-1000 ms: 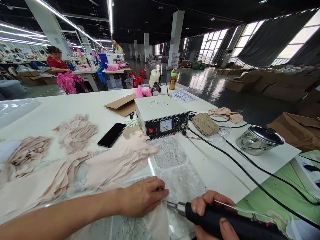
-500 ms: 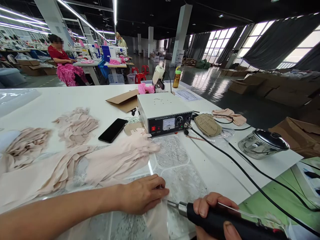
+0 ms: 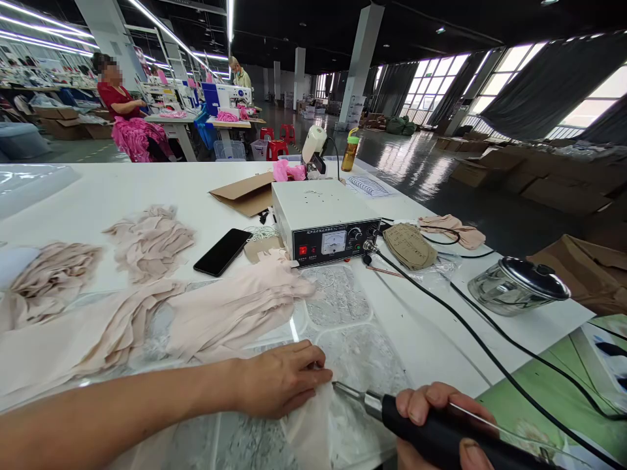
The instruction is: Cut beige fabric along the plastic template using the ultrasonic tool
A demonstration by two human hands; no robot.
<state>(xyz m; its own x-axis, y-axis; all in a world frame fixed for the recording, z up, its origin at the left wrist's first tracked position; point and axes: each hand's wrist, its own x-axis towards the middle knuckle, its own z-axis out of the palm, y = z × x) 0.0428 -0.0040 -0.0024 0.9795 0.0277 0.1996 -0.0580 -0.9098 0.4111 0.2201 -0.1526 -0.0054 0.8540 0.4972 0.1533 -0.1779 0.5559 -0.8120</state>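
Beside the left fingers (image 3: 317, 376), metal tool tip (image 3: 349, 391) closer than before

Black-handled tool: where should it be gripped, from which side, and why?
Probably by the thick black handle, coming from the right, where the right hand wraps it. It is broad and rounded, while the slim metal tip points left, towards the left hand.

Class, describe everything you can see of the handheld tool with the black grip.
The handheld tool has a thick, smooth black grip, a shiny metal collar and a slim, metallic-looking rod. The right hand wraps the grip. It slants, rod toward the upper left, the tip near the left hand and pale cloth; contact there is unclear. Its rear end isn't clearly visible.
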